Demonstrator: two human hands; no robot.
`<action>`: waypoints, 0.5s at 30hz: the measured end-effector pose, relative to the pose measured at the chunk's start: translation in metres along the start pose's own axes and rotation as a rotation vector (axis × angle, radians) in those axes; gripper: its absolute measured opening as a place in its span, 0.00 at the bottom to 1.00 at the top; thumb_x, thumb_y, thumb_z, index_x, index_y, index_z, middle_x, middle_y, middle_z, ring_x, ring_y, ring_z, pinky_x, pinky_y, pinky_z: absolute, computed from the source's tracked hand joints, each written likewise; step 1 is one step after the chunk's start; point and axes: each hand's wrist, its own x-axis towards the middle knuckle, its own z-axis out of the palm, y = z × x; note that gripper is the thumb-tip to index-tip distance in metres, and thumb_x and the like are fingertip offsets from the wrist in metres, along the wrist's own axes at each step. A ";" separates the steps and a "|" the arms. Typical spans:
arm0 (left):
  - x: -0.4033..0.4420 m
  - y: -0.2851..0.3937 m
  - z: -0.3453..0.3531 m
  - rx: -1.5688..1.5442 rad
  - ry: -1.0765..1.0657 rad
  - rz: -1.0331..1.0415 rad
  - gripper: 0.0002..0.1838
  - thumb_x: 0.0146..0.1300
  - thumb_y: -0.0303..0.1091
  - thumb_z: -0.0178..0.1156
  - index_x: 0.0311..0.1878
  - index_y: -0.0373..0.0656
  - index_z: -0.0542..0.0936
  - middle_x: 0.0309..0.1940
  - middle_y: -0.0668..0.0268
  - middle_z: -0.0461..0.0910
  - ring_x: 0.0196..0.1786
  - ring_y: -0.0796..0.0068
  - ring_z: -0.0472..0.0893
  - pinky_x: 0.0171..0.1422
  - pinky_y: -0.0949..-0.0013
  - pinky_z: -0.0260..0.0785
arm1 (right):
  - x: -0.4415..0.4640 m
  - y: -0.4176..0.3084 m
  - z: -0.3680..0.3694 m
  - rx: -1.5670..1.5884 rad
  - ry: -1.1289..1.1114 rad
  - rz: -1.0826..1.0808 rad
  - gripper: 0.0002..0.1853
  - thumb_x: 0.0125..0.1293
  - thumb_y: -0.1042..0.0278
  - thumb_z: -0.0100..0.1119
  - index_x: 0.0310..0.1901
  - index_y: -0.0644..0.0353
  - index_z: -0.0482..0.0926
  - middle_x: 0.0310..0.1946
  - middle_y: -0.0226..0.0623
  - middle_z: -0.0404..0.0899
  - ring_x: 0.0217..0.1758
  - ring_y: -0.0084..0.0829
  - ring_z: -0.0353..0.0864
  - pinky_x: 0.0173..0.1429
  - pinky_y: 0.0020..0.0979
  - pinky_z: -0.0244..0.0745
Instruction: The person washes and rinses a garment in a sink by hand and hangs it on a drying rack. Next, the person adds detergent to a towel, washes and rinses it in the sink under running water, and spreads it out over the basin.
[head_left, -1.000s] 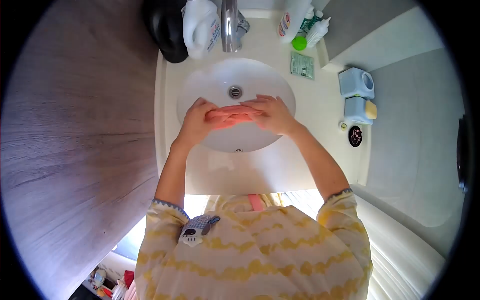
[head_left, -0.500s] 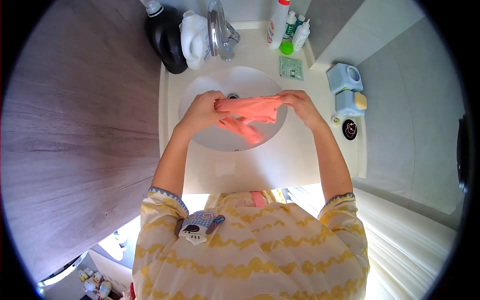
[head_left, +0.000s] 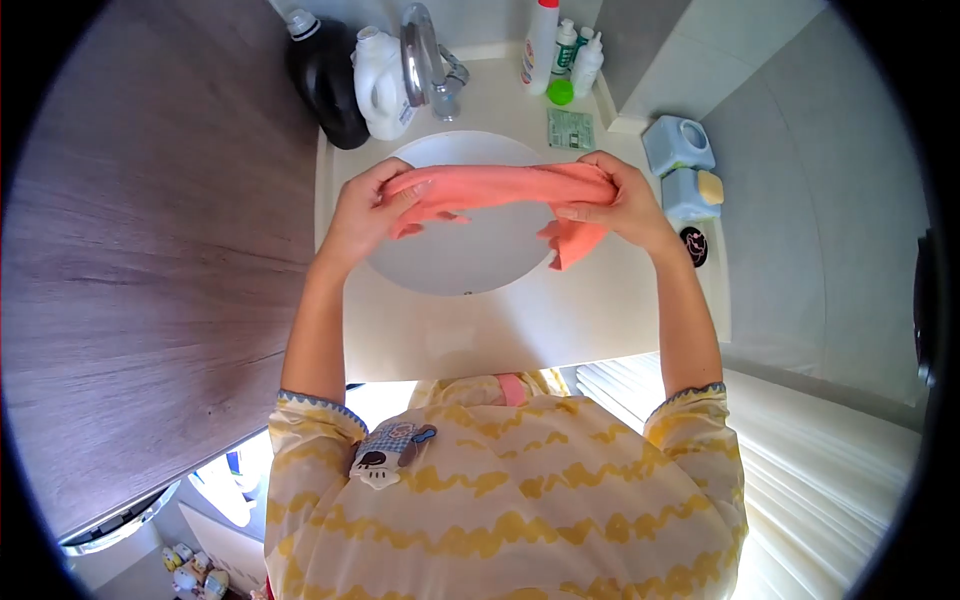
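A coral-pink cloth point(head_left: 500, 184) is stretched sideways above the white sink basin point(head_left: 460, 262), loose ends drooping near both hands. My left hand point(head_left: 368, 208) grips its left end, thumb on top. At the opposite end, my right hand point(head_left: 628, 205) is closed round the fabric, with a longer flap hanging beneath the fingers. What kind of cloth article it is, I cannot tell.
Behind the basin stand a chrome faucet point(head_left: 420, 60), a black jug point(head_left: 328, 85) and a white jug point(head_left: 383, 85). Several bottles point(head_left: 540, 48), a green packet point(head_left: 570, 130) and blue containers point(head_left: 680, 146) line the right side. A wood-grain panel point(head_left: 160, 240) rises on the left.
My hands have moved apart and the cloth is now spread wider between them. Its dangling part has shifted from the middle to the two ends.
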 end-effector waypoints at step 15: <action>-0.073 -0.051 0.087 0.110 -0.524 -0.162 0.20 0.53 0.35 0.67 0.46 0.42 0.70 0.40 0.63 0.72 0.40 0.72 0.74 0.45 0.69 0.68 | -0.147 0.062 -0.066 -0.954 0.056 0.437 0.31 0.37 0.64 0.74 0.49 0.50 0.76 0.48 0.31 0.74 0.52 0.32 0.70 0.56 0.41 0.64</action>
